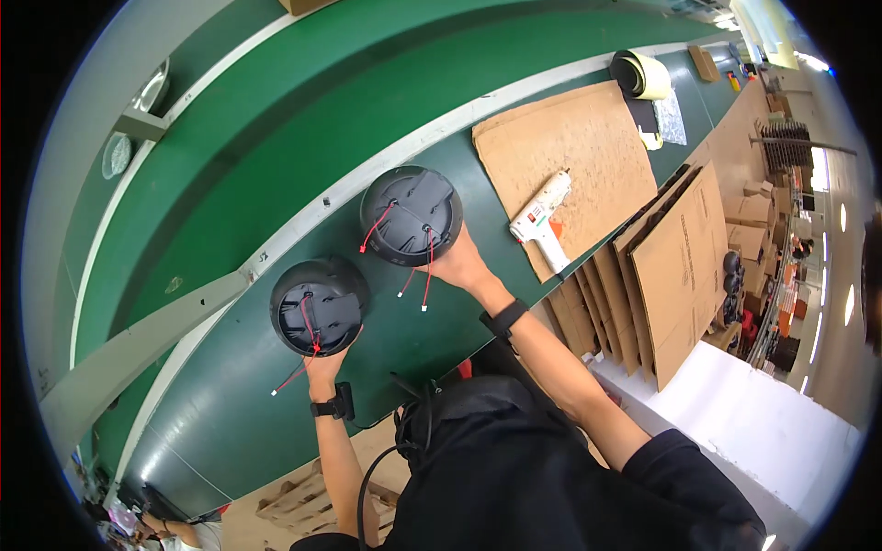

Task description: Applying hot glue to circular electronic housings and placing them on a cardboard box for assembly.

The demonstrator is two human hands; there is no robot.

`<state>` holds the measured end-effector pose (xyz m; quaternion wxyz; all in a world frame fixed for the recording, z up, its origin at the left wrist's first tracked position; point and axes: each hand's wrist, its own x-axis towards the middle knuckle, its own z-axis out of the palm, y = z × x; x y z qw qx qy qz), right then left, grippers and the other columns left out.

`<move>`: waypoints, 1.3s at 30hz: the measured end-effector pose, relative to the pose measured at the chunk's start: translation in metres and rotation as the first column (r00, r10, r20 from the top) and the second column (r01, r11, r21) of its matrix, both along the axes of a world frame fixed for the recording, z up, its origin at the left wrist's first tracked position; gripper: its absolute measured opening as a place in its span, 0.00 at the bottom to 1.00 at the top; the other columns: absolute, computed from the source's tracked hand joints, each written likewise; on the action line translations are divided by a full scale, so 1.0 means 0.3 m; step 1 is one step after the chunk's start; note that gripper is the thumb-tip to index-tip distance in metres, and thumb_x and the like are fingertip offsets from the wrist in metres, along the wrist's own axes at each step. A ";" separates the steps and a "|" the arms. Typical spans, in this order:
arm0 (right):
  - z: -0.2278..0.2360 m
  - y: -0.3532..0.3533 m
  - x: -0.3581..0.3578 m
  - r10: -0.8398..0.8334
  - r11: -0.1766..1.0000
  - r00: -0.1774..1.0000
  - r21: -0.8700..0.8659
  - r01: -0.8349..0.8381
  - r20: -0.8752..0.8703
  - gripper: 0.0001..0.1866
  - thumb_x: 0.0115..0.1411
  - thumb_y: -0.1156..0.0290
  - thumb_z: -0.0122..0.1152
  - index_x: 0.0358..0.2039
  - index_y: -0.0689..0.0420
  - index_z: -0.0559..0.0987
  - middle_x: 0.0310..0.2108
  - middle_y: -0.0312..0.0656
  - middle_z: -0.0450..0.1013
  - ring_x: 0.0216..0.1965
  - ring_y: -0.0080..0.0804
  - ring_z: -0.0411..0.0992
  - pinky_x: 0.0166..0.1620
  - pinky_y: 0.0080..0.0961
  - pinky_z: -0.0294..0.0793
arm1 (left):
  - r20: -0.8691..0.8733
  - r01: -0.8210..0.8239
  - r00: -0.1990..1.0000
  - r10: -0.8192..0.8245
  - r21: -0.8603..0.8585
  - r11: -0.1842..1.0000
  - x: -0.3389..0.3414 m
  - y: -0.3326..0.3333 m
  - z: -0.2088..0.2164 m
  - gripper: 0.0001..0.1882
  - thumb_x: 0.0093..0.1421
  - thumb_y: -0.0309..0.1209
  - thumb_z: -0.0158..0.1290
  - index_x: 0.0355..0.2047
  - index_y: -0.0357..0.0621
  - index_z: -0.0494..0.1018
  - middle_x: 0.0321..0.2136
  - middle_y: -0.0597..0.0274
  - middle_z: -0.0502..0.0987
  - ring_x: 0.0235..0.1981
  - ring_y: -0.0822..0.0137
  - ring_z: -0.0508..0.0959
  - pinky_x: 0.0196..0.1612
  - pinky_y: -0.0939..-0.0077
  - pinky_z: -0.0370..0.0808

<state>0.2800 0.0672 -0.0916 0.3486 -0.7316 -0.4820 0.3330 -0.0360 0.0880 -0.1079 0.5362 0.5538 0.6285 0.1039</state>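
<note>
Facing upward, round housings [439, 199] trail wires [316, 349] nearward; left hand [327, 366] and right hand [462, 264] wrap partly hidden fingers around them.

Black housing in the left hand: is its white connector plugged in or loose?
Loose: the white connector shows beyond the housing, joined to nothing visible.

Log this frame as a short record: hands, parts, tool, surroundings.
left hand: holds left round black plastic housing at its near side; fingers mostly hidden
right hand: holds right round black plastic housing, lower right side
wiring: thin red wires hang from both housings
tool: white glue gun lying on flat brown cardboard sheet
surface: dark green workbench
beside bench: upright folded brown cartons
</note>
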 end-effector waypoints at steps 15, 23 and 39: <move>-0.145 0.029 0.011 -0.001 1.000 0.989 0.013 0.003 -0.150 0.62 0.34 0.60 0.85 0.67 0.60 0.57 0.62 0.55 0.61 0.65 0.52 0.61 0.67 0.41 0.62 | -0.037 0.031 0.999 -0.032 -0.028 0.999 -0.011 -0.001 -0.001 0.44 0.43 0.41 0.76 0.56 0.31 0.70 0.54 0.52 0.76 0.53 0.61 0.76 0.59 0.65 0.71; -0.098 -0.028 -0.025 -0.062 0.988 0.962 0.119 0.096 -0.264 0.62 0.33 0.60 0.86 0.66 0.62 0.58 0.63 0.54 0.61 0.65 0.48 0.62 0.66 0.40 0.63 | 0.302 -0.296 0.878 0.371 -0.265 0.918 0.019 0.008 0.044 0.46 0.41 0.43 0.77 0.56 0.32 0.70 0.54 0.52 0.76 0.53 0.60 0.76 0.59 0.63 0.71; 0.305 -0.645 0.160 -0.359 0.850 0.895 0.304 0.430 -0.264 0.52 0.38 0.67 0.80 0.62 0.68 0.63 0.60 0.55 0.67 0.62 0.42 0.66 0.66 0.36 0.61 | 0.003 0.261 0.960 -0.279 0.350 0.900 0.180 -0.014 0.220 0.52 0.40 0.37 0.78 0.60 0.25 0.62 0.59 0.42 0.70 0.59 0.55 0.71 0.66 0.59 0.63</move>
